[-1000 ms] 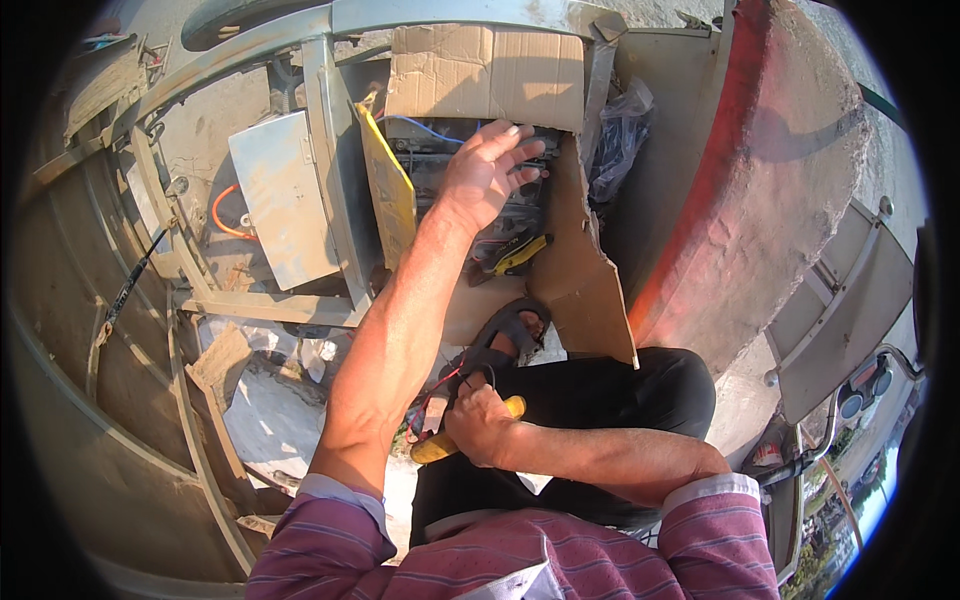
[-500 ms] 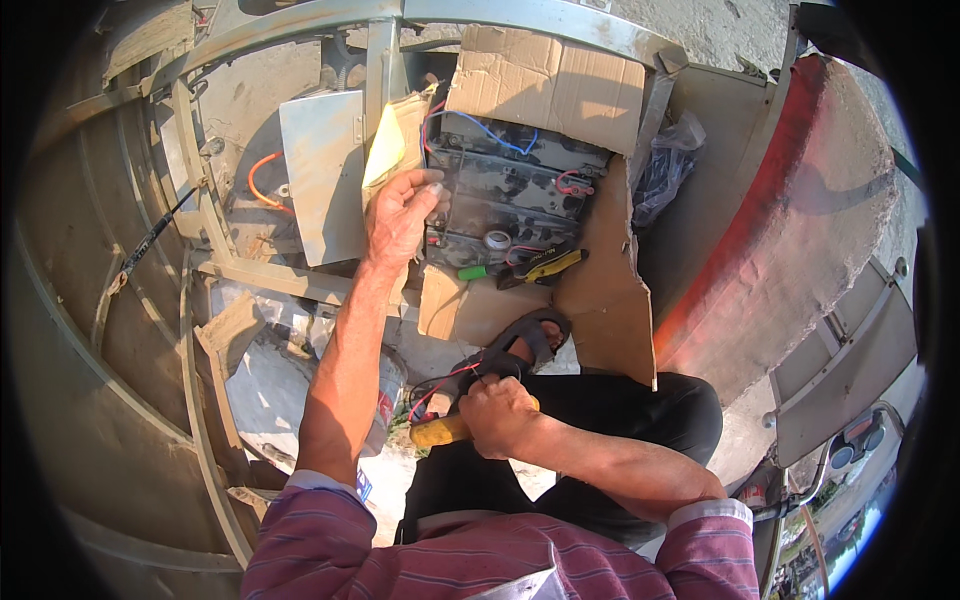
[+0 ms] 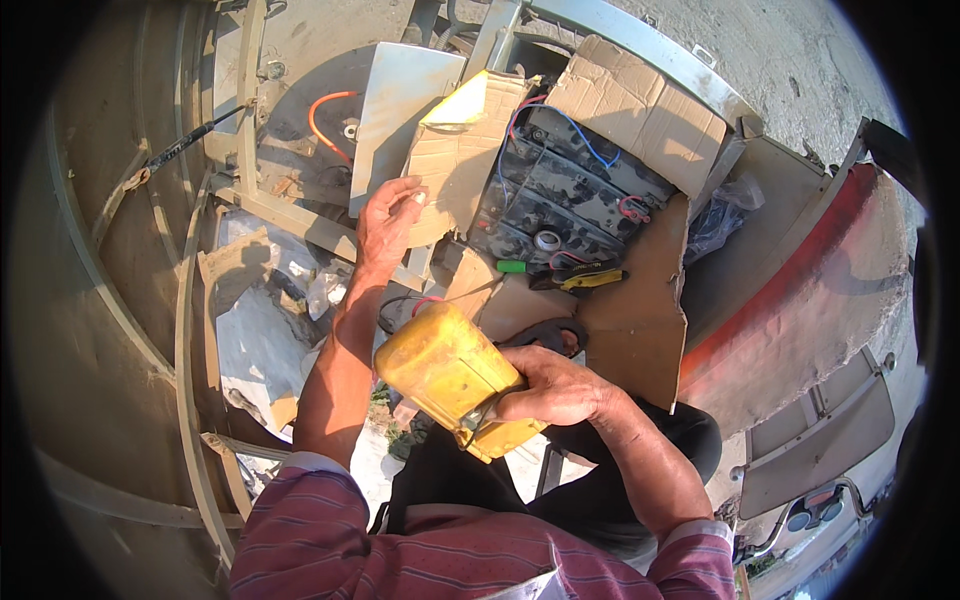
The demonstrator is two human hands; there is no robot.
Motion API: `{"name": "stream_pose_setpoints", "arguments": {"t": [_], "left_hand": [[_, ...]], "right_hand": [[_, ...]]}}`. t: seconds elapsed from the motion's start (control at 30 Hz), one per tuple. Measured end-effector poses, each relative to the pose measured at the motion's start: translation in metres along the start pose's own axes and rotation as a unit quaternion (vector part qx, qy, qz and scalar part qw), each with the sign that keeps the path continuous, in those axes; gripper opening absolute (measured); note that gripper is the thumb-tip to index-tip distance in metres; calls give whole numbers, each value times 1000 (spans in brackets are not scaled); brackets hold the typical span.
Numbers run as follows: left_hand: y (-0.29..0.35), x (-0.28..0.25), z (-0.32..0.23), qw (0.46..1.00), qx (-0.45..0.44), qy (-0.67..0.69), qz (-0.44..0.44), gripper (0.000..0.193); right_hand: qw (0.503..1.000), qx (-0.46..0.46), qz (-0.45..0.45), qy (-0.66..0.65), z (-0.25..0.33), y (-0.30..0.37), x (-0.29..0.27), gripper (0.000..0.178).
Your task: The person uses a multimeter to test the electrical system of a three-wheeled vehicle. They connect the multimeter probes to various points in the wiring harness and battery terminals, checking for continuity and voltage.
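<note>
My right hand (image 3: pixel 558 388) grips a boxy yellow multimeter (image 3: pixel 440 362), its back turned up, above my lap; a red lead (image 3: pixel 425 303) shows behind it. At the left edge of an open cardboard box, my left hand (image 3: pixel 388 225) has thumb and fingers closed on the cardboard flap (image 3: pixel 462 178), which bears a yellow patch. Inside the box lie dark, dusty batteries (image 3: pixel 570 195) in rows, with blue and red wires over them. Yellow-black pliers (image 3: pixel 592 278), a small tape roll (image 3: pixel 547 240) and a green object (image 3: pixel 511 267) rest along the near side.
A metal frame rail (image 3: pixel 285 215) runs left of the box, beside a flat grey panel (image 3: pixel 398 115) and an orange cable (image 3: pixel 318 120). Rightward stand a crumpled plastic bag (image 3: pixel 725 215) and a red-edged grey panel (image 3: pixel 800 280). My sandalled foot (image 3: pixel 565 338) is just below the box.
My right hand has raised and turned the yellow multimeter, so its broad back shows. The left-hand cardboard flap has swung outward with my left hand, uncovering more of the batteries. The view has shifted.
</note>
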State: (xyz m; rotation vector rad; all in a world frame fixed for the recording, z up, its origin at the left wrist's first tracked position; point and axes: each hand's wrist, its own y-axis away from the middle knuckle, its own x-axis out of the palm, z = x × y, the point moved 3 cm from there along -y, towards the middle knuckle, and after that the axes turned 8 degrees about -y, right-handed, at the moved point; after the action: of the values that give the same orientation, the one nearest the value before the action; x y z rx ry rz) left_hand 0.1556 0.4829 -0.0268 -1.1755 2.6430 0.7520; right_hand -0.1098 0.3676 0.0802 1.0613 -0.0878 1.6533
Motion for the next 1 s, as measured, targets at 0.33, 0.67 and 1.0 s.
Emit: {"name": "stream_pose_setpoints", "arguments": {"t": [0.33,0.67,1.0], "left_hand": [[92,83,97,952,-100,154,243,34],[109,103,141,943,-16,-306,131,30],[114,117,167,969,-215,-68,106,28]], "right_hand": [[931,-110,-96,-334,-20,3,-18,61],[872,-57,-234,-426,-48,-15,-11,49],[974,77,-97,-192,-86,-24,47,46]]}}
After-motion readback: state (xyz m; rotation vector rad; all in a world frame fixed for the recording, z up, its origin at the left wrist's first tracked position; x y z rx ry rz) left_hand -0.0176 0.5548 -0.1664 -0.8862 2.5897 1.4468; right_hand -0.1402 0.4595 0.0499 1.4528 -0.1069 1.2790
